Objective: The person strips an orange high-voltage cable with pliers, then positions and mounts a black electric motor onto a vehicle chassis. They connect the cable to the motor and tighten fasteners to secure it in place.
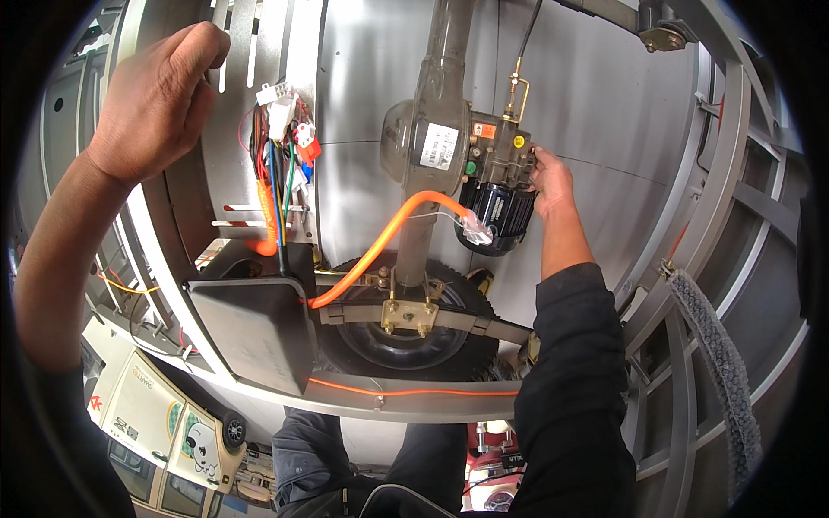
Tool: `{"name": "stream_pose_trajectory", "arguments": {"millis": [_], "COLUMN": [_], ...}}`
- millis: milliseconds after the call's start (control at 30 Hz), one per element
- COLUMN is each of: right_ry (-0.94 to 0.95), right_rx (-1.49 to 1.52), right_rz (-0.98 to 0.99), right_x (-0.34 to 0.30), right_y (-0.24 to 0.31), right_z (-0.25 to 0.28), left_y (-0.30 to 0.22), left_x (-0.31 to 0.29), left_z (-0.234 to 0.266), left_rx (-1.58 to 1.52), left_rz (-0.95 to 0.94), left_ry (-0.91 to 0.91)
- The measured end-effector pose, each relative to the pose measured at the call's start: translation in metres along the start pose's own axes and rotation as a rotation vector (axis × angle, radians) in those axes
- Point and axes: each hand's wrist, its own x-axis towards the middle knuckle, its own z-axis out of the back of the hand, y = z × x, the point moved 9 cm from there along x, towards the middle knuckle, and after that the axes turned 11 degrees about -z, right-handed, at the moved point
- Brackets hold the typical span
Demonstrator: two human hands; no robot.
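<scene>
My right hand (pixel 553 183) reaches in from the right, its fingers curled together against the right side of a grey gearbox housing (pixel 503 148). Anything pinched in those fingertips is hidden. A black finned electric motor (pixel 501 216) sits below the housing, with an orange sheathed cable (pixel 380 244) ending at it under clear plastic wrap. Both are mounted on a grey axle (pixel 442 95) bearing a white label. At upper left my left hand (pixel 164 99) is closed in a fist over the frame beside a slotted metal panel (pixel 237 129); whatever it grips, if anything, is out of sight.
Loose connectors and coloured wires (pixel 283 129) hang beside the panel. A black box (pixel 255 332) stands near a wheel (pixel 406 345) and leaf spring (pixel 475 324). Frame rails (pixel 406 406) surround the opening. A fuzzy grey strip (pixel 712 363) hangs at right; a pale vehicle (pixel 160 423) stands lower left.
</scene>
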Motion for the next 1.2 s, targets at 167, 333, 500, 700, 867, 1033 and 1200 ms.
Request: {"name": "stream_pose_trajectory", "arguments": {"millis": [167,333,500,700,867,1033,1200], "right_ry": [-0.003,0.023,0.044,-0.016,0.028,0.005,0.037], "right_rx": [0.026,-0.004,0.037,-0.042,0.073,-0.032,0.020], "right_rz": [0.013,0.003,-0.009,0.021,-0.028,0.026,-0.018], "right_x": [-0.0031,-0.0042,-0.0002,0.0036,0.0044,0.0018,0.0024], "right_y": [0.0012,0.0021,0.0001,-0.0005,-0.0044,0.0009,-0.0016], "right_z": [0.0011,-0.0025,-0.0005,0.0061,0.0034,0.0038,0.0020], "left_y": [-0.0039,-0.0039,-0.0039,-0.0023,-0.0047,-0.0030,-0.0024], "left_x": [0.0026,0.0025,0.0022,0.0015,0.0027,0.0024,0.0033], "left_z": [0.0027,0.0025,0.0040,0.0010,-0.0009,-0.0024,-0.0022], "left_rx": [-0.005,-0.013,-0.032,-0.050,-0.016,-0.023,-0.017], "left_rz": [-0.050,-0.033,-0.042,-0.019,-0.043,-0.029,-0.013], "left_ry": [-0.024,-0.011,-0.052,-0.061,-0.057,-0.032,-0.030]}}
